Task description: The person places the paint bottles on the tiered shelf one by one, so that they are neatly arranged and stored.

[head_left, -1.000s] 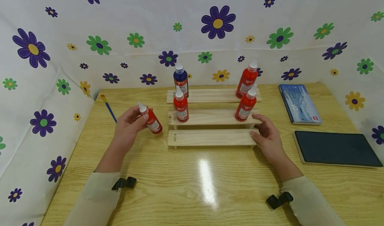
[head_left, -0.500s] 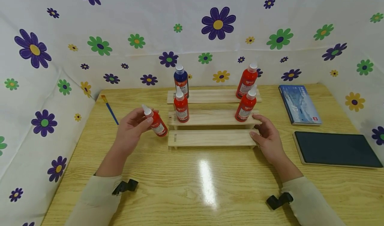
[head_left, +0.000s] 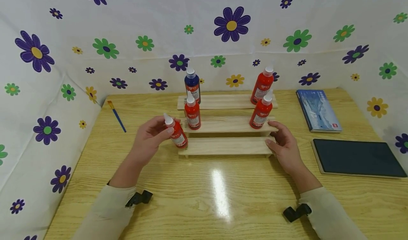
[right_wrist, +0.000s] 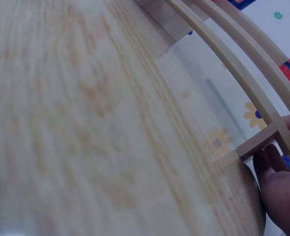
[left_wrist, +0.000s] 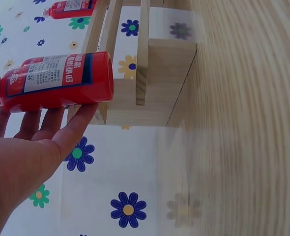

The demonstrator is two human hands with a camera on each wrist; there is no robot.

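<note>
My left hand holds a red paint bottle with a white nozzle, thumb on the near side and fingers behind. The bottle tilts slightly, its base over the left end of the lowest step of the wooden three-step rack. In the left wrist view the bottle shows a white and red label; whether its base touches the wood I cannot tell. My right hand grips the rack's right end, thumb on the lowest step; the right wrist view shows fingers around the end.
On the middle step stand two red bottles, one left and one right. The top step bears a dark blue bottle and a red bottle. A paintbrush lies left; a blue-covered book and dark flat pad lie right.
My left hand has carried the red paint bottle rightward and slightly down, from beside the rack to the left end of its lowest step. The right hand stays in place.
</note>
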